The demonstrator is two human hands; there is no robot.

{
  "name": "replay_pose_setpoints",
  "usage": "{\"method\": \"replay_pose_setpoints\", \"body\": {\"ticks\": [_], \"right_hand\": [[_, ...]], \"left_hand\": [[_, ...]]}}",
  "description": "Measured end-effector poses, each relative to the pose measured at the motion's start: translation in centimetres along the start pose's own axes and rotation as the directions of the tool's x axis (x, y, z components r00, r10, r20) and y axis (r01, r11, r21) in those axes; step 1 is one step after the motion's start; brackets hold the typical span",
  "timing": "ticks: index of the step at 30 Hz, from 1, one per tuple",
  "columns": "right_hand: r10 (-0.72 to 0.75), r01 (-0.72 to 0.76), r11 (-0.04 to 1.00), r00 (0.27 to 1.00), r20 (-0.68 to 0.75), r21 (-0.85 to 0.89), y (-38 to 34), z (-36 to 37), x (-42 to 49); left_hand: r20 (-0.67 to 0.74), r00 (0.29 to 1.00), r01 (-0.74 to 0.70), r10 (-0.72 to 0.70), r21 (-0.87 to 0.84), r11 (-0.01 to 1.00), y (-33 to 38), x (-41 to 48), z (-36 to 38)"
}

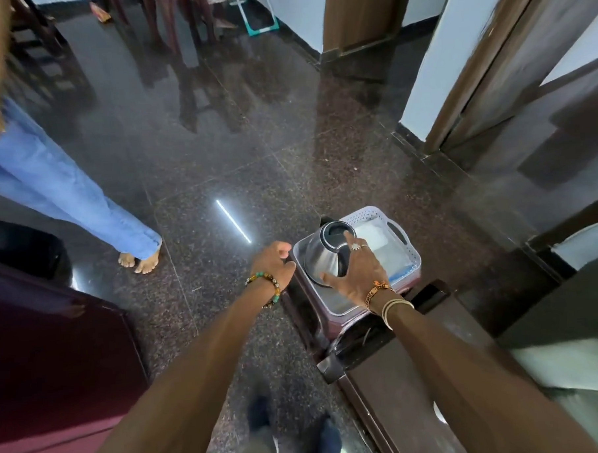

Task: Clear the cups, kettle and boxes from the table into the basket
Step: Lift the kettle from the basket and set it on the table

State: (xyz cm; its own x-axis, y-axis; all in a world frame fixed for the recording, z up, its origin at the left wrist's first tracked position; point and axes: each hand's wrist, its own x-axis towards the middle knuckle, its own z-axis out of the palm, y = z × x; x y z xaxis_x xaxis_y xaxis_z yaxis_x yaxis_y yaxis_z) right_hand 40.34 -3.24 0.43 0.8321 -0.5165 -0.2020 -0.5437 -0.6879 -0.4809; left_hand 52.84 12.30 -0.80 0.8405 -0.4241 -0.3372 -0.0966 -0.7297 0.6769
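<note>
A steel kettle (321, 256) with a black lid lies tilted in the left half of a pale perforated plastic basket (410, 252). My right hand (356, 275) grips the kettle from the right, with the thumb spread across its steel body and the index finger reaching up toward the lid. My left hand (272, 265) has its fingers curled at the basket's left rim. A white flat box (371, 237) lies in the basket behind the kettle, and something blue (400, 273) shows at its near right edge. No cups are visible.
The basket stands on a maroon plastic stool (324, 328) on the dark polished floor. A barefoot person in blue trousers (63, 188) stands at the left. A maroon surface (50, 367) fills the lower left, dark wooden furniture (410, 375) the lower right. Chairs (179, 22) stand far back.
</note>
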Motion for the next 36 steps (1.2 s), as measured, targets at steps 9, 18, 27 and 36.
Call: {"method": "replay_pose_setpoints", "body": {"ticks": [9, 18, 27, 36], "right_hand": [[0.262, -0.263, 0.964, 0.965, 0.024, 0.049, 3.3, 1.9, 1.3], [0.435, -0.422, 0.894, 0.898, -0.069, 0.152, 3.3, 1.4, 4.5], [0.519, -0.508, 0.836, 0.855, 0.003, 0.209, 5.4, 4.3, 5.0], [0.564, -0.584, 0.753, 0.81, 0.16, 0.302, 8.6, 10.2, 4.2]], "left_hand": [[0.212, 0.976, -0.051, 0.05, 0.002, 0.999, -0.9, 6.6, 4.2], [0.317, 0.938, -0.152, 0.138, 0.019, 0.988, 1.9, 13.4, 2.8], [0.336, 0.936, -0.139, 0.102, 0.088, 0.986, 0.5, 17.2, 5.7], [0.4, 0.916, -0.055, 0.035, 0.037, 0.998, -3.4, 20.0, 11.0]]}}
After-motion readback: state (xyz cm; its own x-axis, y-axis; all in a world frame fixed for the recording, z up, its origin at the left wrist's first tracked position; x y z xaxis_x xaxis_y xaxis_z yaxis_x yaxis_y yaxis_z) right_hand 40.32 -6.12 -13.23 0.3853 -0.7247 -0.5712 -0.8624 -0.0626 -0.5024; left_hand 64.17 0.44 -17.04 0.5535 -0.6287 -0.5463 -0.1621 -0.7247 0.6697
